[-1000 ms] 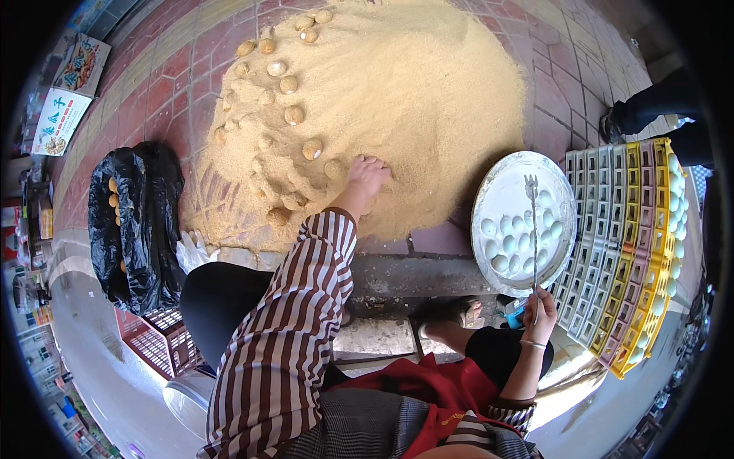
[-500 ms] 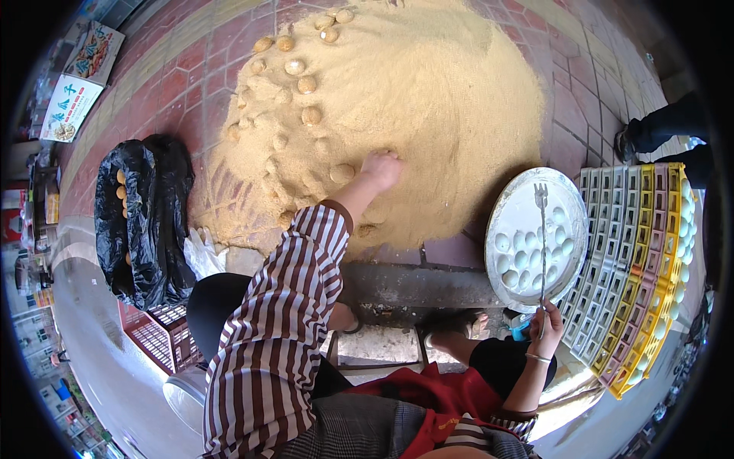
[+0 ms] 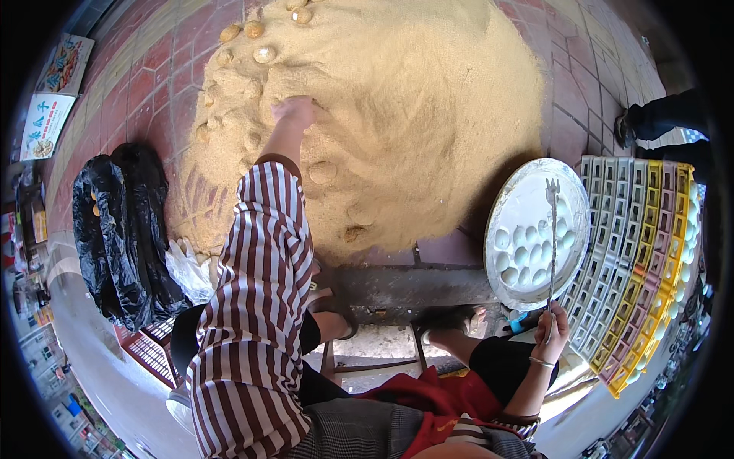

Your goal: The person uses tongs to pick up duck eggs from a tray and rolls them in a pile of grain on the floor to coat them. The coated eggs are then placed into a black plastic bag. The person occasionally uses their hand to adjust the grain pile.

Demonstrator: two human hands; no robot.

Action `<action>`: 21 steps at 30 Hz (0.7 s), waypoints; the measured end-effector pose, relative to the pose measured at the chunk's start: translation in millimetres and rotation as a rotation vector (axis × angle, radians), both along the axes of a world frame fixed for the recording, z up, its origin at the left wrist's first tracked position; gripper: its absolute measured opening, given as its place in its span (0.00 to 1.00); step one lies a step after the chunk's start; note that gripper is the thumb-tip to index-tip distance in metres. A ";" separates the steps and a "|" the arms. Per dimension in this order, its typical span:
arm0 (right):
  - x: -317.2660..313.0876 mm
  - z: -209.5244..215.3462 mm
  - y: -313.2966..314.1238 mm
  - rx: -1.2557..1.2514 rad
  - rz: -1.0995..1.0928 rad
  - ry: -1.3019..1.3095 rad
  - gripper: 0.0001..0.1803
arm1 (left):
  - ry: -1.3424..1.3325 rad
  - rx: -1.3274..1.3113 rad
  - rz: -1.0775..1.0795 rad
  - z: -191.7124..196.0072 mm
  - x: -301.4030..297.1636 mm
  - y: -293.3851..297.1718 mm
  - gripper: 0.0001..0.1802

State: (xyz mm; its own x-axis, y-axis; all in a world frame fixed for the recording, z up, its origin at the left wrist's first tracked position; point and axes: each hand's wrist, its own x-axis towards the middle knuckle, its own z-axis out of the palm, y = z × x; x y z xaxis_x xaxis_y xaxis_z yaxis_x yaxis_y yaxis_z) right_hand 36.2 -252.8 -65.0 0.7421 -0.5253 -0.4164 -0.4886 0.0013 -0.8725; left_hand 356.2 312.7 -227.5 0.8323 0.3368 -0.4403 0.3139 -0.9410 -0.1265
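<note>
My left hand reaches into the far left part of a wide heap of tan, husk-like grain. Its fingers are partly sunk in the husk and blurred, so their grip is hidden. Rounded lumps under the husk lie around it. Beyond it sit several husk-coated eggs, one with a whitish patch. My right hand is closed round the handle of a long metal fork. The fork's prongs extend over a round, white-coated tray, where several pale bluish eggs lie in rows.
Stacked plastic crates stand right of the tray, with pale eggs along their far side. A black plastic bag with a brown egg in it rests at left, beside a clear plastic bag. Another person's legs are at the far right.
My left hand has moved left and farther over the heap. Coated eggs that showed near there are now out of sight. The fork remains over the tray; the view has shifted slightly.
</note>
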 end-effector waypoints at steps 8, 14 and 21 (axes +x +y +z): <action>11.6 -0.8 9.0 0.007 0.013 -0.042 0.15 | -0.497 -0.490 0.329 -5.5 -12.9 -35.2 0.27; 10.2 -1.8 9.1 0.034 0.048 -0.031 0.15 | -0.828 -0.808 1.036 -44.5 -4.9 -106.1 0.31; 10.9 1.5 6.5 0.036 0.015 -0.026 0.14 | -0.865 -0.969 0.999 38.5 76.5 -163.0 0.26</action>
